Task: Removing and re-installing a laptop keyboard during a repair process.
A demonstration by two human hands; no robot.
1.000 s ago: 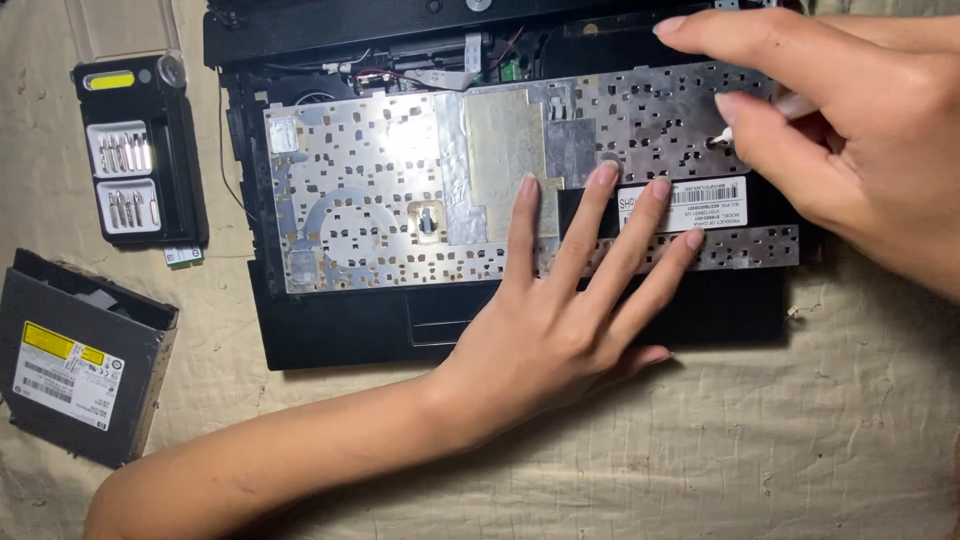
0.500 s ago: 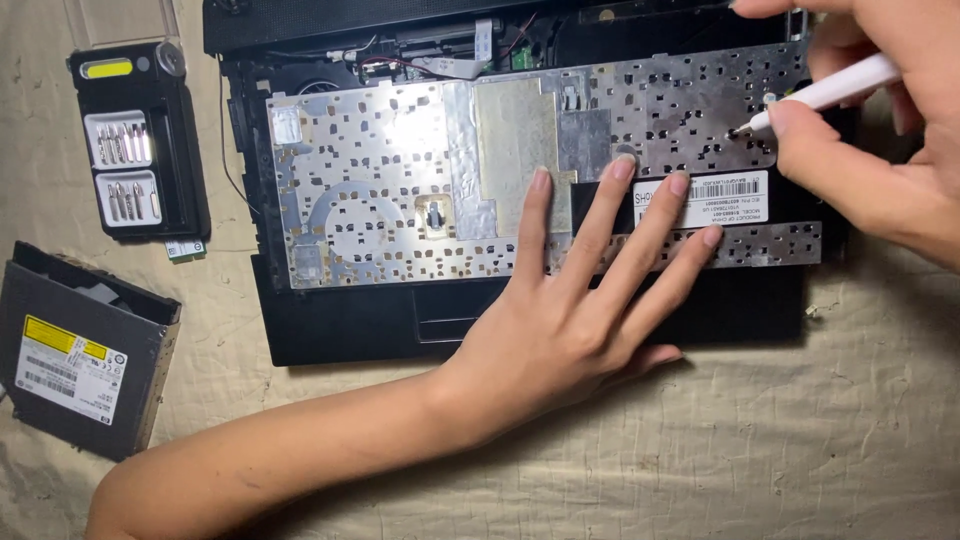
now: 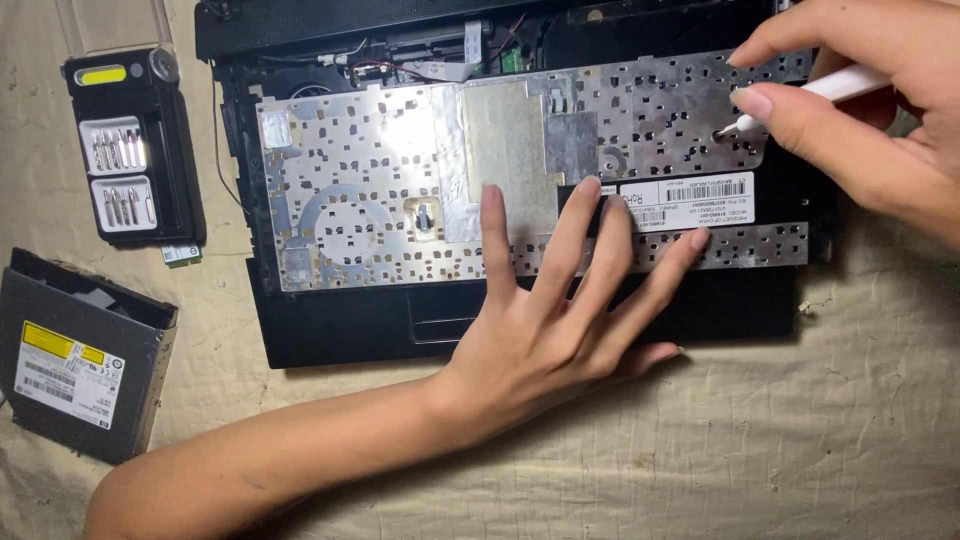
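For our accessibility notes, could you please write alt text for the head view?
A left hand lies flat on the metal back of a keyboard resting on an opened black laptop, while the right hand holds a white tool to it. A bit case and optical drive lie left.

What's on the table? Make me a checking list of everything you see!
Surface: beige wrinkled cloth.
Job's things: opened black laptop; keyboard lying upside down on it, silver back up; white screwdriver, tip on the keyboard back.
Clutter: black bit case, removed disc drive, small green card.
Hands: left hand flat, fingers spread on the keyboard; right hand gripping the screwdriver.
Cables: thin wires and a flat ribbon near the hinge.
Surroundings: nothing seen.
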